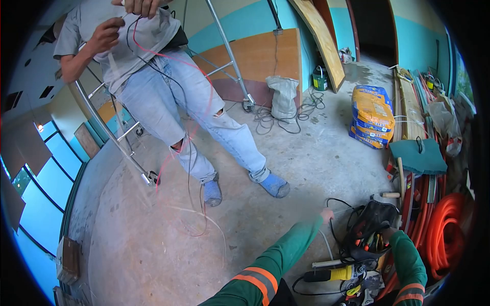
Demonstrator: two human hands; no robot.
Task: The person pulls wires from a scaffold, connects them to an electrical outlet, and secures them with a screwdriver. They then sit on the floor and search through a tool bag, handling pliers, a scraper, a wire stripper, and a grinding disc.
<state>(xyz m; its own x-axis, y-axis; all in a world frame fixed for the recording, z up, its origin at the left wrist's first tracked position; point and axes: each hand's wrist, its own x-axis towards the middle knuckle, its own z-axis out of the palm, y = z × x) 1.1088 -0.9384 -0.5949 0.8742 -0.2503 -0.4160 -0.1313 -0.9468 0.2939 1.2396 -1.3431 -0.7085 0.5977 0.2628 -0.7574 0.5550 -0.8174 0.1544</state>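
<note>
My left hand (327,215) is at the left of an open black tool bag (376,211). Its fingers look closed beside a black cable (333,234), but what they hold is too small to make out. My right hand (390,234) reaches into the bag's right side among several hand tools (371,241) with orange and red handles; its fingers are hidden. Just below the bag lies a yellow and black angle grinder (334,274) with its cord.
A person (168,81) in blue socks stands ahead, holding black and red wires (190,122). Behind is wheeled scaffolding (224,46). Stacked yellow bags (371,116), orange conduit coils (445,239), a green board (419,155) and a hammer (400,178) lie at right.
</note>
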